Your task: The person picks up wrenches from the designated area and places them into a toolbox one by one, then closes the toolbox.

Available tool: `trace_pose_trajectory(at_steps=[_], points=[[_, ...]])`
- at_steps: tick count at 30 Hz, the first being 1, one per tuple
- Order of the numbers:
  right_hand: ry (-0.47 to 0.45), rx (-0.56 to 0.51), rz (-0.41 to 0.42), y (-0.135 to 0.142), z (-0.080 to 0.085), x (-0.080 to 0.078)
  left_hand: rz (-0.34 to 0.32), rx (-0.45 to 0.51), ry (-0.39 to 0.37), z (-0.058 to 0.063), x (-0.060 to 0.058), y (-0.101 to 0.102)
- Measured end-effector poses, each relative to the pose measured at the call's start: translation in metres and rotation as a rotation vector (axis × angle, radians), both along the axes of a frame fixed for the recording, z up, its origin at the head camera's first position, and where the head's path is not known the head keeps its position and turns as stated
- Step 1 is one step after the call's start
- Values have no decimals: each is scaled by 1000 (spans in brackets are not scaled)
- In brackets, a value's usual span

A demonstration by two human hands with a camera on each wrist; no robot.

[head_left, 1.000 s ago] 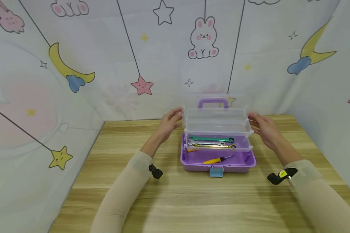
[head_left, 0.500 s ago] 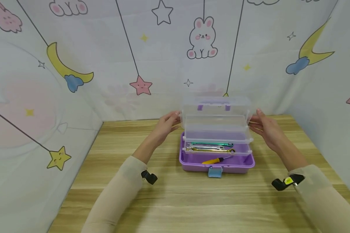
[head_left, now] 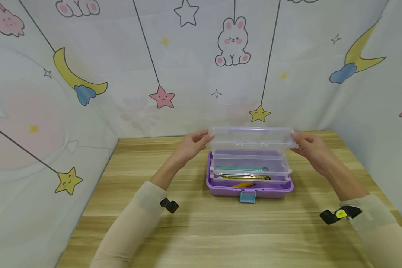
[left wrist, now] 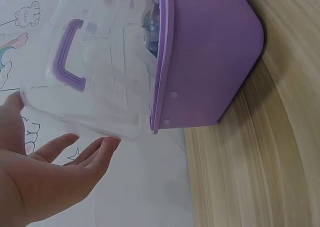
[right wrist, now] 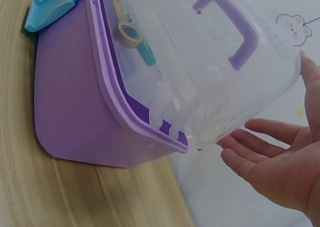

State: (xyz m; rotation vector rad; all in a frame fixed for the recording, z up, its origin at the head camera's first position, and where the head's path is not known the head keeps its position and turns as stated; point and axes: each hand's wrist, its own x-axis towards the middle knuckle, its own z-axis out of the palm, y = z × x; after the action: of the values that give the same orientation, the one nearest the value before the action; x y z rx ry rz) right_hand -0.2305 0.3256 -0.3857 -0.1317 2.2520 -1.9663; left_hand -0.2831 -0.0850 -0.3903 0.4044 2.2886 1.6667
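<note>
A purple toolbox (head_left: 217, 191) stands on the table with its clear lid (head_left: 251, 136) partly lowered over clear tiered trays (head_left: 284, 163). At the lid's left side my left hand (head_left: 190, 147) holds its edge between thumb and fingers. My right hand (head_left: 314, 152) holds the opposite edge the same way, thumb in front. A green wrench (head_left: 242, 169) and a gold wrench (head_left: 246, 178) lie in a tray; a silver one shows faintly between them. Below is a yellow-handled tool (head_left: 242, 185), its tip hidden. Both wrist views show the lid's purple carrying handle (left wrist: 65, 57).
A blue latch (head_left: 247, 197) hangs down at the toolbox's front. The wood-grain table (head_left: 201, 230) reaches back to a printed fabric wall (head_left: 187, 67), close behind the toolbox. Black wrist cameras (head_left: 169, 205) sit on both sleeves.
The lid has swung forward and down from standing upright behind the box, both hands moving with it. The trays have lowered, now covering more of the yellow-handled tool. The base has stayed put.
</note>
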Motion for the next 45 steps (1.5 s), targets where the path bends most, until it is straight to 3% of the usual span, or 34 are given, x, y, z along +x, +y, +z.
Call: trace_pose_trajectory(at_steps=[10, 16, 21, 30, 39, 45], points=[[2, 258, -27, -5, -4, 5, 18, -59, 132, -10, 5, -5], [60, 287, -41, -8, -13, 6, -28, 6, 192, -20, 3, -7], [127, 280, 6, -12, -21, 3, -91, 58, 223, -29, 0, -11], [192, 382, 27, -12, -33, 6, -86, 52, 250, -42, 4, -14], [302, 445, 1, -17, -53, 6, -3, -105, 316, -54, 12, -8], [340, 479, 28, -21, -49, 6, -9, -151, 392, -56, 12, -6]])
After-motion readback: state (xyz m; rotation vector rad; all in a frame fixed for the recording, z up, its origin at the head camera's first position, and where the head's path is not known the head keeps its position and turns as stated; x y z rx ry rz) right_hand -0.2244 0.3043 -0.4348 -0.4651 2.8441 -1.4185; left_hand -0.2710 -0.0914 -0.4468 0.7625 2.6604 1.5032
